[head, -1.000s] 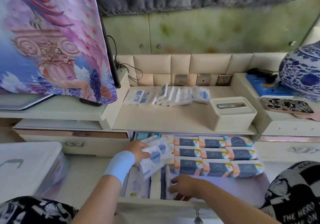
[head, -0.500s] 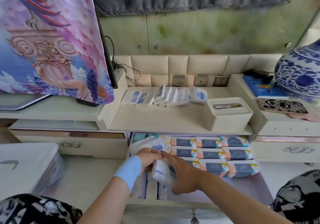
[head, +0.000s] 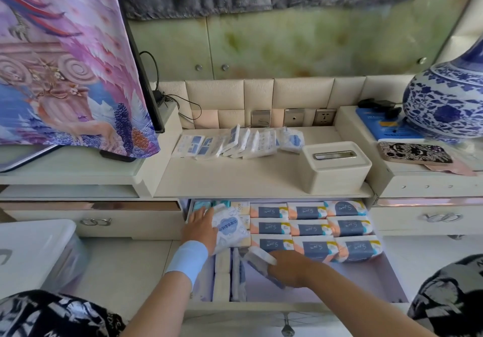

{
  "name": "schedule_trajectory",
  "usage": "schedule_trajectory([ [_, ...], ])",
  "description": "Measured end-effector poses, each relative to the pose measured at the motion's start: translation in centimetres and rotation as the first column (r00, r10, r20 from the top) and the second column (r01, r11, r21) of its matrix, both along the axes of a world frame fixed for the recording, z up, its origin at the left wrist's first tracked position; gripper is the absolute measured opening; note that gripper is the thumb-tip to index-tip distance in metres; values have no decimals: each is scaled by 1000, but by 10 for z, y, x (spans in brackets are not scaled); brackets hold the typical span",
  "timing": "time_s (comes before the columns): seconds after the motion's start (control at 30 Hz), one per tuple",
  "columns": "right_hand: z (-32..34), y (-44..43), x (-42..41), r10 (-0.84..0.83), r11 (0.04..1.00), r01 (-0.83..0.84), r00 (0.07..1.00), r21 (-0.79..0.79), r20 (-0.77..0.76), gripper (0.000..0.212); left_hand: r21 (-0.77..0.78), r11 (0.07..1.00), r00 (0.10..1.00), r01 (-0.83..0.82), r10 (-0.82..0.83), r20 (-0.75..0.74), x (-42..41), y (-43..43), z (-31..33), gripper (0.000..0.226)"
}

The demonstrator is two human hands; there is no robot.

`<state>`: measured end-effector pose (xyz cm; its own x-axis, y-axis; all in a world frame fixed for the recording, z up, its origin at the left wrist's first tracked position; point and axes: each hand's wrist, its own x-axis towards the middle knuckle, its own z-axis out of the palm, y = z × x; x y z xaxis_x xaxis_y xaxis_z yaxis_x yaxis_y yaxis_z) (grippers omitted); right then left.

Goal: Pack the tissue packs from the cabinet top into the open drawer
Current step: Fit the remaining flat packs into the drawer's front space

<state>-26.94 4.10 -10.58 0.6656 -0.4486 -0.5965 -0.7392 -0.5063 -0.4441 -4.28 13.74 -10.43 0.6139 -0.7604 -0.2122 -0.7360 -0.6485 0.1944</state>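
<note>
While the drawer [head: 366,282] is standing open under the top [head: 235,177], I am judging the packing to be roughly half done. At the drawer's left rear, the left hand [head: 200,225] is holding a cloud pack [head: 231,228] tilted over the stock there, with its fingers closed along the pack's edge and its thumb hidden. Just right of the wrist, upright packs [head: 222,268] are filling the left front lane. In the middle front, the right hand [head: 290,267] is curling its fingers round a white pack [head: 258,257], low over the bare floor. Farther right, orange packs [head: 308,228] are sitting in three tidy rows. I am counting as left to do these two packs, then the loose packs [head: 240,142] lying fanned along the back of the top. Against half a second ago, the hands are no longer meeting on one pack at the drawer's centre. The left is now sitting farther back, the right nearer the front, each with its own pack. The row on top is looking unchanged.
</note>
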Motion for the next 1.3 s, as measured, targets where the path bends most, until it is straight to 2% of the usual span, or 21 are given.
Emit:
schedule_trajectory([
  [0.1, -12, 3, 7, -46, 999, 46, 996, -4, -80, 30, 82, 996, 997, -41, 47, -67, 1, 8, -10, 67],
  [0.2, -23, 8, 15, -136, 990, 142, 981, 29, -141, 38, 83, 994, 995, -66, 72, -73, 2, 10, -11, 69],
  [0.3, -29, 15, 27, -214, 956, 233, 969, 176, -121, 41, 73, 991, 968, -110, 124, -217, 6, 11, -6, 56],
  [0.4, -26, 27, 41, -390, 788, 408, 910, 461, -137, 31, 7, 985, 919, -175, 166, -357, 10, 12, 3, 35],
  [0.43, -25, 28, 44, -414, 747, 430, 898, 507, -151, 30, -18, 980, 902, -200, 177, -395, 11, 11, 6, 27],
  [0.53, -24, 28, 49, -481, 687, 507, 854, 520, -199, 31, -73, 965, 861, -253, 190, -471, 13, 7, 17, 18],
  [0.6, -22, 26, 48, -521, 681, 530, 836, 506, -174, 32, -105, 955, 838, -277, 186, -513, 11, 4, 24, 16],
  [0.7, -15, 25, 44, -457, 671, 431, 881, 603, -121, 44, -149, 948, 802, -282, 148, -579, 2, -1, 32, 16],
  [0.8, -10, 21, 39, -390, 790, 370, 918, 488, -64, 43, -182, 946, 778, -269, 102, -620, -10, -6, 36, 19],
  [0.87, -11, 10, 36, -419, 881, 392, 907, 265, 51, 36, -196, 944, 770, -266, 86, -632, -15, -8, 35, 19],
  [0.93, -6, -3, 32, -461, 884, 467, 864, 20, 200, 24, -193, 944, 759, -268, 84, -646, -17, -9, 32, 19],
  [0.97, -2, -9, 31, -515, 845, 535, 813, -2, 274, 20, -192, 944, 751, -270, 82, -655, -20, -10, 31, 19],
  [1.0, 5, -14, 30, -588, 795, 602, 740, 69, 327, 19, -192, 943, 739, -271, 76, -670, -23, -11, 30, 20],
  [1.07, 24, -14, 27, -735, 678, 624, 597, 389, 323, 16, -200, 944, 705, -261, 45, -707, -32, -14, 30, 24],
  [1.1, 33, -12, 26, -775, 608, 569, 576, 554, 259, 21, -211, 947, 688, -241, 13, -726, -39, -17, 32, 27],
  [1.13, 42, -11, 23, -779, 558, 512, 594, 653, 200, 31, -216, 954, 666, -208, -24, -746, -46, -19, 34, 31],
  [1.2, 51, -9, 19, -735, 556, 449, 658, 699, 162, 45, -232, 967, 657, -101, -110, -745, -58, -22, 37, 37],
  [1.3, 50, -12, 14, -727, 617, 506, 660, 603, 191, 41, -256, 966, 678, 26, -205, -706, -67, -25, 35, 40],
])
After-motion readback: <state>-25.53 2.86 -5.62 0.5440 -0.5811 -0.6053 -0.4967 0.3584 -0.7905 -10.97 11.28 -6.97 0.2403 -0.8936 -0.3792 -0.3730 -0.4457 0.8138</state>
